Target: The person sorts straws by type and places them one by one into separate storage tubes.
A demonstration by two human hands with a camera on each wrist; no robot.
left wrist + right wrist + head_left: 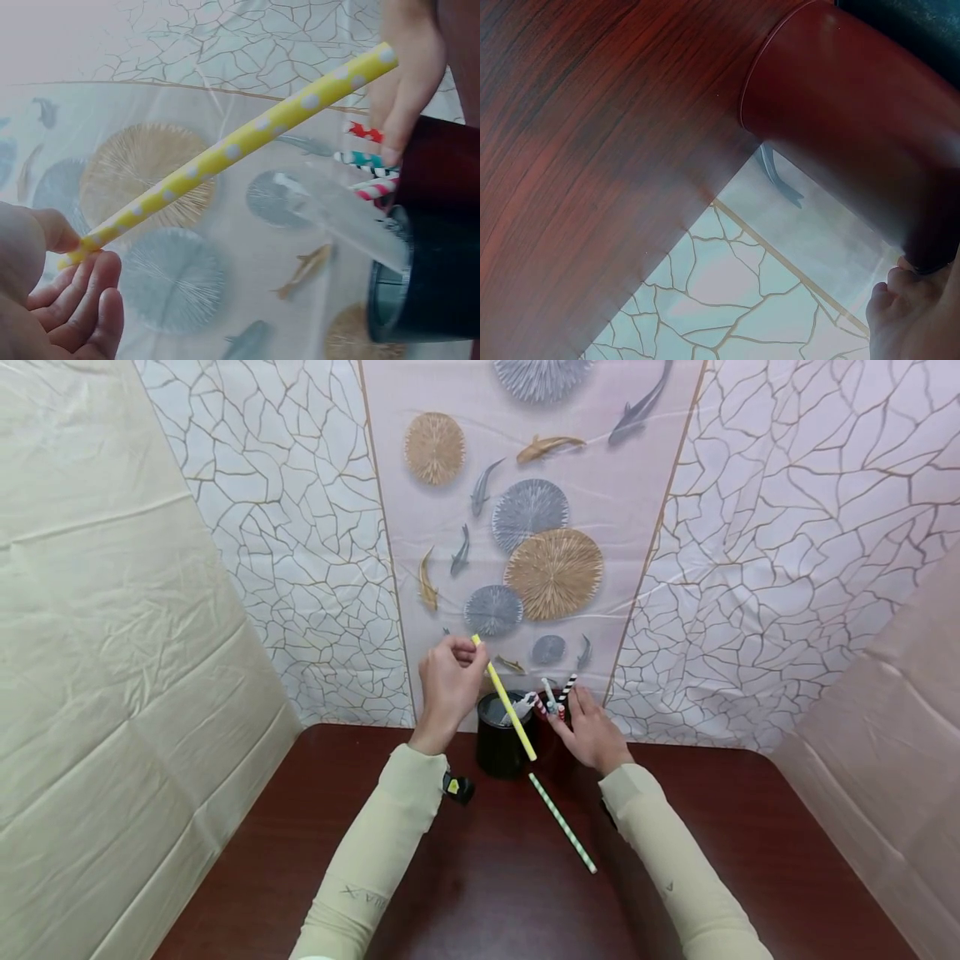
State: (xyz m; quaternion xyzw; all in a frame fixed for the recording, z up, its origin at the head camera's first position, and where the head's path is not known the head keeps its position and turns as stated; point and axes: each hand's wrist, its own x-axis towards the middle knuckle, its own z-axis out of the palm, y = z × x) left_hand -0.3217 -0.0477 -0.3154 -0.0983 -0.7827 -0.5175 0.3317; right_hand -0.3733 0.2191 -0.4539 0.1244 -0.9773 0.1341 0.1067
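Yellow straw sits pinched at its upper end in our left hand, raised above the far edge of the tabletop, slanting down over the black cup. In the left wrist view the thumb and fingertips close on the very tip of the straw; the rest hangs free.

Our right hand curls round the dark red cup just beside the black one, at the far edge. Striped straws stand in that cup.

A green striped straw lies loose on the tabletop, near the middle, between our forearms.

Risks, as we judge them:
- The hold is at the extreme end, so the long free length could swing and miss the black cup's mouth, or slip out of the pinch.
- The straw's lower end passes close to the rim; a knock could tip the light cup, which no hand steadies.
- Our sleeves bracket the loose straw and could sweep it toward the near edge.
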